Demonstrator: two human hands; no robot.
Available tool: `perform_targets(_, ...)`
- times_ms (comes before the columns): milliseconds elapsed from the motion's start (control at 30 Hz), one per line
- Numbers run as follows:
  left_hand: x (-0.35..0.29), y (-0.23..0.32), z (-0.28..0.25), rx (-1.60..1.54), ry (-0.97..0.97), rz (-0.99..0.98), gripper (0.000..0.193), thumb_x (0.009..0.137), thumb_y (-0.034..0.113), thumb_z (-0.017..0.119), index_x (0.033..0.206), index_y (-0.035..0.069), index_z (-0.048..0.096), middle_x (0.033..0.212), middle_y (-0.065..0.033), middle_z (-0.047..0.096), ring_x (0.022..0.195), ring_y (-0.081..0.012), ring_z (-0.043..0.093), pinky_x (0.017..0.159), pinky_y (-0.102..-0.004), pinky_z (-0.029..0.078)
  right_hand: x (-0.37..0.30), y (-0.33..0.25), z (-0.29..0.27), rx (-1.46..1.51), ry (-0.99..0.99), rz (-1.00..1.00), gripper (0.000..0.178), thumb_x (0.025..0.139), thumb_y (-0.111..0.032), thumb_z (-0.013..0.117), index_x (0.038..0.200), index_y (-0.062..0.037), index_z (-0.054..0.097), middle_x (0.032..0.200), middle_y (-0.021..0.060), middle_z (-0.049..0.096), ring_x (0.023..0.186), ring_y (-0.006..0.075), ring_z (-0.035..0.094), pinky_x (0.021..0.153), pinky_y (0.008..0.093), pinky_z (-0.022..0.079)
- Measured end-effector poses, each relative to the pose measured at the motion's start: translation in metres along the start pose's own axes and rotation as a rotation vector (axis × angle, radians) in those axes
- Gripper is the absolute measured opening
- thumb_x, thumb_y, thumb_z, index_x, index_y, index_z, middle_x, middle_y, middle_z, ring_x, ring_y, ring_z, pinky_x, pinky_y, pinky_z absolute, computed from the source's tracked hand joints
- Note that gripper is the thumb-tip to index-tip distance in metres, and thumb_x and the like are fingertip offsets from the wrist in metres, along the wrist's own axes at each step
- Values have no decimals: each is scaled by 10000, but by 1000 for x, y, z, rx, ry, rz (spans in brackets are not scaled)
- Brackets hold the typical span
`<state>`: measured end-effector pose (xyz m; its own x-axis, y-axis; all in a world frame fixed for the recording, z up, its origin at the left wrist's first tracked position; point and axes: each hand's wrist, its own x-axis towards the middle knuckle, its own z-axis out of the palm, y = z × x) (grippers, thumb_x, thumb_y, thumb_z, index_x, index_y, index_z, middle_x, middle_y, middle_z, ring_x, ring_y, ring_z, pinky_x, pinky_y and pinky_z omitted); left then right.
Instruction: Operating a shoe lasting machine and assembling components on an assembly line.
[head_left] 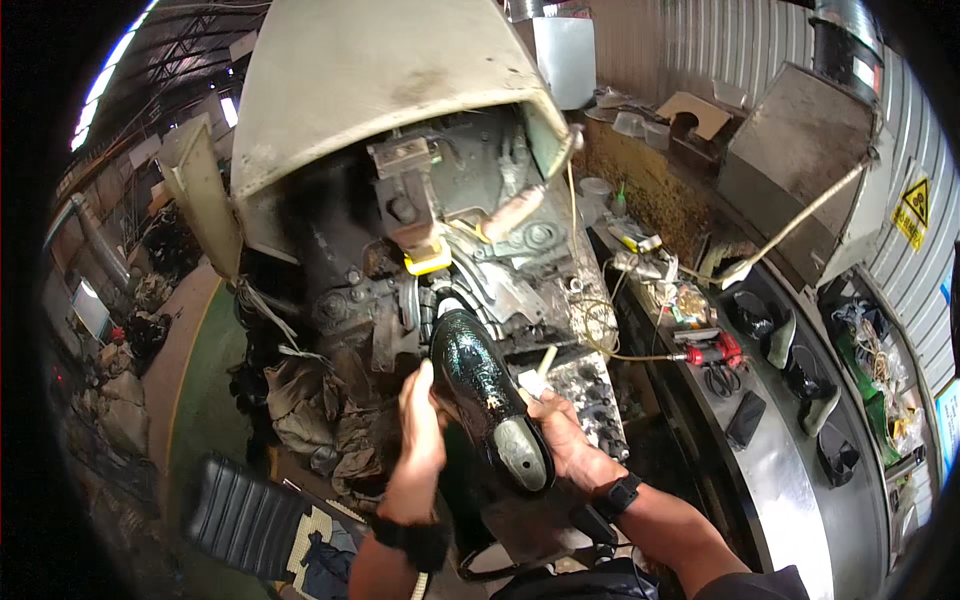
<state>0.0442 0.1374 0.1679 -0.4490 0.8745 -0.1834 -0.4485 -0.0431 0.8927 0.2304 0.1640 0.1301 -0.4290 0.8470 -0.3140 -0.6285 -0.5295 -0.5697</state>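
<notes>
Here we are, right in the lower middle of the frame, and the shoe (468,365) is the centre of everything: black, glossy, with a pale last (518,452) filling its opening. Look at that long axis! It runs on a slant, toe up and to the left, heel down and to the right, and the toe end points straight in at the machine (370,75), just below the yellow block (429,258).

Now the hands. The right hand (566,438) is the nearer one, hard against the heel's right side, its fingers bent in and pinching the shoe there; from those fingers, the bulk of the shoe lies up and to the left. Across on the other flank, the left hand (421,425) stands upright beside the shoe, thumb raised. It's blurred, so I can't tell whether those fingers press the shoe or merely sit alongside it.

Over on the right of the frame, the tabletop (778,490) carries a red tool (714,350) and, below it, a black phone (745,420).
</notes>
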Motion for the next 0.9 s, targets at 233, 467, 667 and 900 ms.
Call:
perform_targets(233,10,-26,-12,-398,-38,-168,377,1038,285,515,1264,-1,612,1228,-99,671,1084,-249,633,1002,-391,464,61,7,29,-116,-13,-10,205,961,-170,672,1086,-8,658,975,74,703,826,166,668,739,313,563)
perform_targets(467,53,-31,-8,-440,91,-210,277,978,236,661,1072,-23,689,1093,-89,705,960,-204,656,853,-347,520,123,13,10,-239,16,-85,380,986,-136,627,1311,25,513,1191,122,637,1019,196,632,879,338,537)
perform_targets(667,68,-82,-8,-336,446,37,283,972,253,679,948,-29,693,962,-48,689,865,-141,599,795,-295,487,137,17,5,-331,-4,-112,392,984,-147,640,1315,12,505,1233,130,643,1049,195,635,942,332,514)
perform_targets(900,82,-111,-3,-448,441,80,271,1014,291,614,995,21,639,1003,-42,668,870,-143,597,790,-309,512,141,24,-2,-219,-39,-192,471,963,-154,685,1306,52,437,1072,106,675,892,147,662,802,307,553)
